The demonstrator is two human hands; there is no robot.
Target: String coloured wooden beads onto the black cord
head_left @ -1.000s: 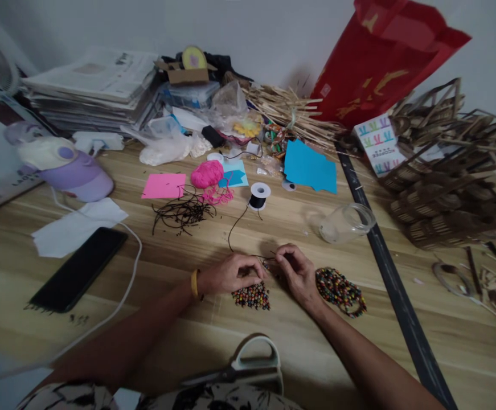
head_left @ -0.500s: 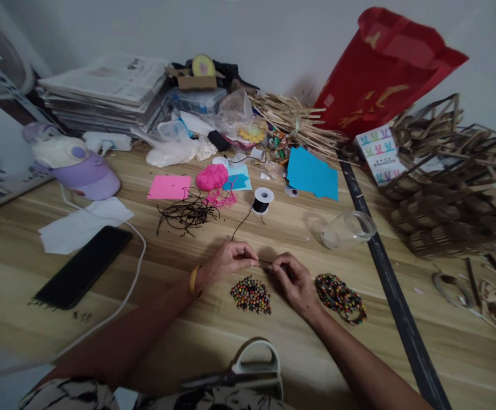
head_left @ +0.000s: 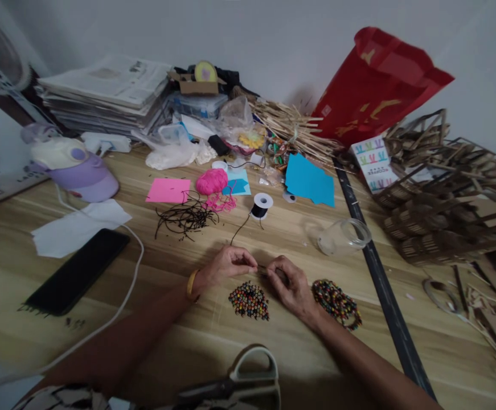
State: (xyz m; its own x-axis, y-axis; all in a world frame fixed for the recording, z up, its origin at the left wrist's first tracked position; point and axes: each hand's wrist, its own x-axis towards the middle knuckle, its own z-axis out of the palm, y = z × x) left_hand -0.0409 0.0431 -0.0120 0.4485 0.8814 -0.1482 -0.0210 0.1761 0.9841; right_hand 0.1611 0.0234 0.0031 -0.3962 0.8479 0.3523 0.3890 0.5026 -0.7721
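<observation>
My left hand [head_left: 230,263] pinches a thin black cord just above a pile of loose multicoloured beads [head_left: 249,300]. Close by on the right, the fingers of my right hand [head_left: 288,283] are also pinched together on the cord, with a small gap between the two hands. A white spool of black cord [head_left: 261,206] stands behind them, its loose strand [head_left: 241,229] running down toward my left hand. Beside my right wrist lies a coil of strung beads [head_left: 336,303]. Whether a bead sits between my fingertips is too small to tell.
Scissors [head_left: 254,367] lie at the front edge. A glass jar [head_left: 344,236] rests on its side at right. Black cord pieces [head_left: 185,215], pink yarn [head_left: 212,181] and blue paper [head_left: 310,179] lie behind. A phone [head_left: 77,272] and white cable are at left.
My hands stay pinched close together over the beads, with the fingertips slightly shifted. The whole view has tilted a little.
</observation>
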